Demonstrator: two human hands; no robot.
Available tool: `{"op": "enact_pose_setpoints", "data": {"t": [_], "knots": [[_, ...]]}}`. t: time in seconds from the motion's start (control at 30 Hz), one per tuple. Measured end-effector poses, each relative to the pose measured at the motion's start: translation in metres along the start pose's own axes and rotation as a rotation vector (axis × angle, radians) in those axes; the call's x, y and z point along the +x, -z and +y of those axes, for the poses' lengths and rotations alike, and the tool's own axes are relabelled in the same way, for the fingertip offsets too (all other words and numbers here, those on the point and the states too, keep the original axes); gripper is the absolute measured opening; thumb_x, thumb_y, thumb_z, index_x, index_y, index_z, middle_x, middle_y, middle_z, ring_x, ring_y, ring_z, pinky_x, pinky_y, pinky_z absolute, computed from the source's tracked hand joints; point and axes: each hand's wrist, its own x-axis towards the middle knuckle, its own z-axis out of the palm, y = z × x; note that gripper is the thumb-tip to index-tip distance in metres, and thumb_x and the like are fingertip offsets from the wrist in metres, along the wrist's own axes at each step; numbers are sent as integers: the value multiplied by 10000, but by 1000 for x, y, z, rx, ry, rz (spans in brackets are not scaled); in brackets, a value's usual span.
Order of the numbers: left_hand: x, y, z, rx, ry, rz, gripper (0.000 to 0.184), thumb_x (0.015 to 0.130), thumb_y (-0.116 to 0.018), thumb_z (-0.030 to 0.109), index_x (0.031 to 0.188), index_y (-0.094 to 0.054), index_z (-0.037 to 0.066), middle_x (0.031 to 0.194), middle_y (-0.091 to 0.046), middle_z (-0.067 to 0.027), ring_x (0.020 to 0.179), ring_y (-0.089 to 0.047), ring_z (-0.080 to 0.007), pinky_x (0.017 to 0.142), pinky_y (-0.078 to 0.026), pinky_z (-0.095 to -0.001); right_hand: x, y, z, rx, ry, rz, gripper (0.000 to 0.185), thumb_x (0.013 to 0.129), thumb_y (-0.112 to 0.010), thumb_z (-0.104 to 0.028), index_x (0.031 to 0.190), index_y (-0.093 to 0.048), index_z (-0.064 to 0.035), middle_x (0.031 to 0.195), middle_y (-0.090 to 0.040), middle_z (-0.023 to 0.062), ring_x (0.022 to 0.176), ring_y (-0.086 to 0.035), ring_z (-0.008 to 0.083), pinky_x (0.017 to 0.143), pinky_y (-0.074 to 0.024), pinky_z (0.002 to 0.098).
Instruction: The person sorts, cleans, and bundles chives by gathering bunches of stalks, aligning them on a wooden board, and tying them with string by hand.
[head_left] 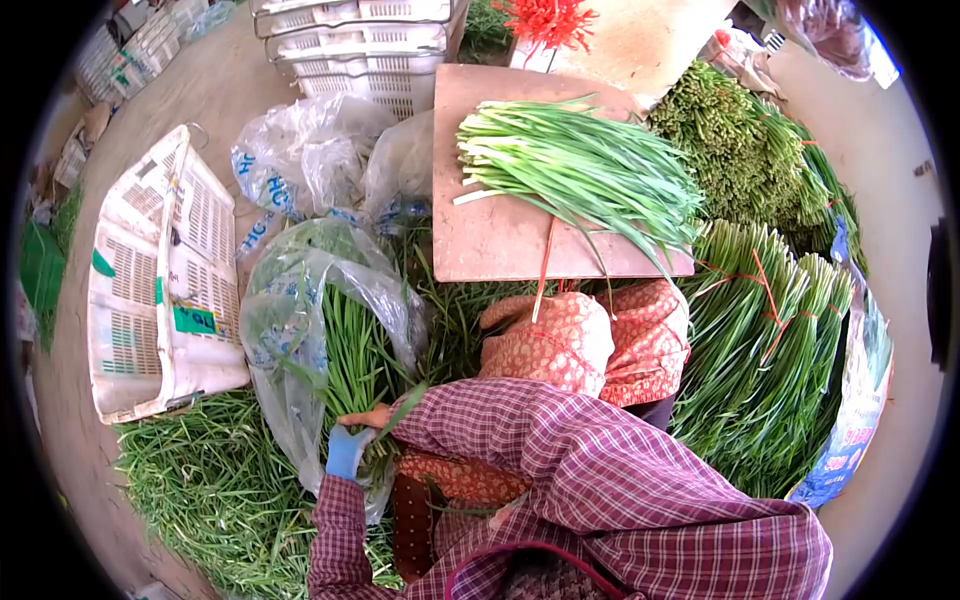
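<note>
A bunch of long green chives (352, 345) lies inside a clear plastic bag (275, 300) to the left of my knees. Around the near end of the bunch is my left hand (346, 452), in a blue glove, its fingers mostly hidden. My right hand (368, 416), bare, reaches across and closes on the same stalks beside the glove. On the board (480, 255) in front of me is a loose pile of chives (580, 170) with pale ends to the left. A red tie (545, 265) hangs over the board's near edge.
A white plastic crate (165, 290) leans at the left, with loose leaves (220, 490) below. Stacked crates (360, 40) and red ties (548, 20) are at the back. Tied bundles (765, 320) and a stack of green stalks (725, 150) line the right.
</note>
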Motion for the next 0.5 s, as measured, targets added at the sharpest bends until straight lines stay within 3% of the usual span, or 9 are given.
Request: {"op": "enact_pose_setpoints", "data": {"t": [0.03, 0.1, 0.13, 0.17, 0.23, 0.3, 0.33, 0.43, 0.5], "knots": [[0, -4, 10, -16, -17, -43, 555, 682, -793, 233, 1066, -553, -89, 1043, -595, -155, 847, -604, -187, 685, -500, -327, -14, 3, -4, 31, 71, -89, 1246, 559, -597, -825, 1416, -256, 12, 1432, -310, 214, 1305, -349, 345, 1077, -309, 493], [-20, -8, 41, 820, -104, 120, 646, 690, -798, 293, 1129, -525, -94, 1093, -574, -178, 898, -597, -203, 718, -495, -327, -22, 5, -13, 56, 152, -176, 1242, 552, -619, -814, 1417, -263, 2, 1429, -321, 209, 1300, -361, 337, 1068, -324, 479], [-12, -3, 25, 828, -71, 147, 747, 734, -776, 286, 1277, -422, -87, 1246, -493, -222, 1034, -562, -239, 779, -487, -344, -19, 5, -13, 62, 168, -197, 1224, 558, -620, -805, 1413, -272, -1, 1430, -319, 207, 1301, -359, 335, 1067, -325, 479], [-16, -5, 27, 828, -82, 150, 747, 734, -776, 286, 1277, -422, -87, 1246, -493, -222, 1034, -562, -239, 779, -487, -344, -19, 3, -14, 61, 158, -190, 1205, 565, -622, -795, 1408, -280, -5, 1432, -317, 205, 1303, -357, 334, 1065, -326, 479], [-30, -18, 48, 303, 44, 81, 863, 735, -766, 233, 1382, -278, -62, 1231, -513, -218, 1026, -578, -267, 788, -483, -360, -9, 0, -10, 59, 124, -161, 1169, 577, -624, -776, 1400, -297, -12, 1435, -314, 201, 1305, -353, 330, 1063, -328, 480], [-6, -5, -13, -5, 154, 22, 858, 817, -691, 128, 1457, -132, 15, 1438, -301, -204, 1181, -474, -267, 843, -475, -361, -4, -2, -8, 52, 106, -137, 1132, 590, -627, -757, 1391, -314, -20, 1438, -311, 197, 1308, -349, 326, 1061, -330, 480], [-24, -27, 16, 30, 173, 193, 896, 762, -740, 179, 1438, -180, -4, 1267, -490, -200, 1074, -544, -241, 794, -477, -360, -3, -3, -9, 50, 100, -126, 1114, 597, -629, -747, 1386, -323, -24, 1440, -309, 196, 1309, -347, 325, 1059, -331, 480], [-11, -38, -2, 99, 229, 284, 858, 833, -641, 90, 1477, -75, 107, 1288, -469, -168, 1039, -548, -250, 764, -480, -393, -4, -5, -6, 34, 78, -92, 1060, 616, -633, -719, 1373, -348, -35, 1444, -304, 190, 1313, -341, 319, 1056, -334, 480], [-23, -53, 11, -116, 224, 316, 773, 807, -619, 37, 1435, -168, 71, 1256, -462, -150, 1023, -531, -224, 780, -476, -356, -3, -6, -4, 31, 66, -82, 1023, 628, -636, -700, 1364, -365, -42, 1447, -301, 186, 1316, -337, 316, 1053, -336, 481]]}}
